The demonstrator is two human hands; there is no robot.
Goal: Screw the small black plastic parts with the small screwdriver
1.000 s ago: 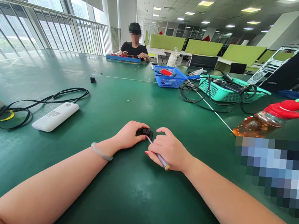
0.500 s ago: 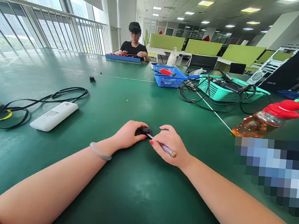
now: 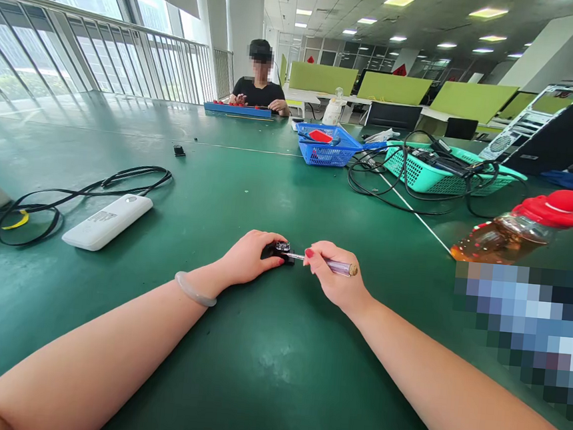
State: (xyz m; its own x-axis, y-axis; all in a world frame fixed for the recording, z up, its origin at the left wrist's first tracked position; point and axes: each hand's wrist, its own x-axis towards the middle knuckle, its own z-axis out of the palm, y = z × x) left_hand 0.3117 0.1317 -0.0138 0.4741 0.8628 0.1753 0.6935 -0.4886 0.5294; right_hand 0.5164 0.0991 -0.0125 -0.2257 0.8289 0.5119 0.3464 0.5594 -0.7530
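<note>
My left hand rests on the green table with its fingers closed round a small black device. Some shiny parts show on the device's top; the fingers cover its left side. In my right hand is a slim screwdriver with a clear, purplish handle, gripped between thumb and fingers. It lies nearly level, and its thin shaft points left to the device. Whether the tip touches it or sits in a screw is too small to tell.
A white power bank and a black cable lie left. Farther off is a small black piece. Beyond are a blue basket, a green basket with cables and a red-capped bottle. A person sits opposite.
My right hand has shifted slightly right and its fingers have drawn closer round the handle. The screwdriver has swung from a slant to nearly level. My left hand keeps its hold.
</note>
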